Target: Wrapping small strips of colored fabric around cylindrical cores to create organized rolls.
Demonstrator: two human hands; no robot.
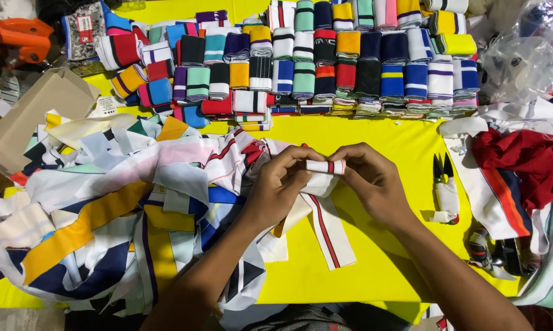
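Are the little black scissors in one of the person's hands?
No, the black scissors lie on the yellow table, apart from the right hand.

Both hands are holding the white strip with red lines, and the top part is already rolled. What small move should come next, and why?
Probably keep rolling downward. The left hand and right hand pinch the rolled top of the strip, but its long tail lies flat and loose on the yellow table. The finished rolls stacked behind are fully wound.

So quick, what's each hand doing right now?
Left hand: closed, pinching the white ribbed strip with red and black stripes.
Right hand: closed on the same strip's other end, folding it over.
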